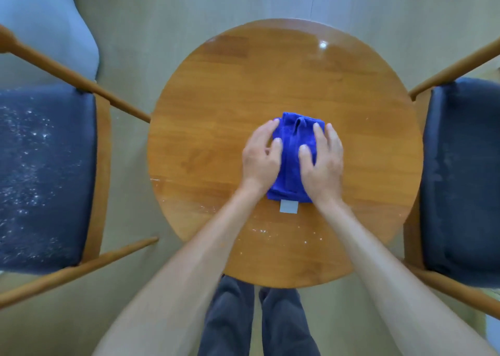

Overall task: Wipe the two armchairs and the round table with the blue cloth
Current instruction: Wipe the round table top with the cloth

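A folded blue cloth with a pale grey tag lies near the middle of the round wooden table. My left hand rests on the cloth's left side and my right hand on its right side, fingers spread and fairly straight on it. White crumbs dot the table's near and left edge. The left armchair has a dark blue seat speckled with white dust. The right armchair has a dark seat with faint smears.
Wooden armrests of both chairs angle toward the table on either side. My legs in dark trousers stand at the table's near edge. A pale blue-grey shape sits at the far left on the beige floor.
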`<state>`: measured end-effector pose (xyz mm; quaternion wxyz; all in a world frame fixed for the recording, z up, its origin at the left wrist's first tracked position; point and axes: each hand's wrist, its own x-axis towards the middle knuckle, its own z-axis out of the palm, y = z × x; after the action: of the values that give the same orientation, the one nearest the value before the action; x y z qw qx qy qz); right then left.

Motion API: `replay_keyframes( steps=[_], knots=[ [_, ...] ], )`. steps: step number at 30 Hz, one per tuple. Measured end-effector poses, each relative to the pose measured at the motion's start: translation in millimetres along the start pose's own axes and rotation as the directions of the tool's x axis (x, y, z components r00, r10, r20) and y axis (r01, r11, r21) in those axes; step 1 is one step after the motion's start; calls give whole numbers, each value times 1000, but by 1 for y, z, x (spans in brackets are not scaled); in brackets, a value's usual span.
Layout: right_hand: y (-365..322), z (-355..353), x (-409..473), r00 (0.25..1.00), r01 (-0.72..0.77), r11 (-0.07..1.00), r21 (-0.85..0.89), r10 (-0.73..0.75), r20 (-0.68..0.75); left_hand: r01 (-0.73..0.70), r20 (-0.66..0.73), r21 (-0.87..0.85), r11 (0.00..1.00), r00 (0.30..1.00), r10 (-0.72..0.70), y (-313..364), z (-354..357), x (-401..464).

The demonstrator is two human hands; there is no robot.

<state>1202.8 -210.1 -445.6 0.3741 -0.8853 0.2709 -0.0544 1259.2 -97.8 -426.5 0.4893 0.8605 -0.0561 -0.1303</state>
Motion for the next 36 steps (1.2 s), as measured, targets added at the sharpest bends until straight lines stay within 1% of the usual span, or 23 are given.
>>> replay_keyframes(
  steps=[2,3,5,6,8,10,12,14,15,17,18,19,20,22,24,26,28,29,31,33,34,35,36],
  knots=[
    [-11,22,-8,998,14,973,-229,-1,57,-36,1,206,978,999,37,-23,-50,18],
    [-16,32,-9,998,-15,950,-311,33,54,-25,9,323,946,1000,23,-36,-72,27],
    [-22,45,-8,995,-90,910,-406,98,0,21,35,501,865,998,-44,-60,-105,40],
    [-23,49,-7,993,-116,894,-433,112,-35,42,56,543,839,995,-86,-70,-117,45],
    [-24,56,-6,988,-150,869,-472,111,-109,40,107,550,834,987,-118,-87,-134,51],
    [-30,66,-7,978,-191,850,-491,122,-169,-11,154,536,844,984,-85,-97,-144,54],
    [-49,86,-14,972,-214,844,-491,137,-189,-33,168,509,860,984,-62,-101,-153,60],
    [-83,118,-27,981,-168,856,-489,98,-167,-13,163,468,884,984,-71,-103,-162,69],
    [-103,137,-37,986,-143,869,-474,84,-144,16,161,419,908,983,-91,-104,-166,72],
    [-143,173,-61,994,-103,902,-420,79,-74,120,157,210,970,976,-154,-104,-172,78],
    [-159,187,-74,997,-78,914,-399,67,-41,182,159,100,978,967,-197,-103,-174,80],
    [-171,198,-87,999,-44,919,-391,43,-11,225,163,35,974,960,-228,-103,-175,82],
    [-177,206,-100,1000,3,917,-398,4,17,237,171,20,971,956,-237,-102,-175,82],
    [-173,213,-123,991,134,894,-427,-109,84,174,186,92,980,964,-189,-101,-171,82],
    [-157,207,-143,957,290,857,-426,-248,154,43,195,209,977,977,-85,-102,-166,77],
    [-131,190,-158,905,426,814,-394,-373,206,-83,237,310,947,972,8,-107,-162,70],
    [-95,162,-166,870,492,788,-369,-438,224,-200,300,423,884,951,71,-113,-160,64],
    [-73,143,-169,876,482,792,-375,-430,219,-258,339,481,838,936,94,-117,-160,62],
    [-25,98,-167,923,384,818,-428,-351,157,-345,398,568,747,910,118,-124,-161,57],
    [24,49,-155,976,194,851,-489,-216,11,-386,423,619,685,898,123,-130,-161,54],
    [44,26,-149,988,70,856,-513,-131,-84,-391,427,639,662,897,118,-132,-159,52],
    [61,7,-142,981,-62,853,-518,-43,-188,-391,427,658,644,898,109,-133,-157,49],
    [71,-6,-136,958,-187,850,-492,47,-284,-386,424,675,629,900,97,-133,-155,47]
  ],
)
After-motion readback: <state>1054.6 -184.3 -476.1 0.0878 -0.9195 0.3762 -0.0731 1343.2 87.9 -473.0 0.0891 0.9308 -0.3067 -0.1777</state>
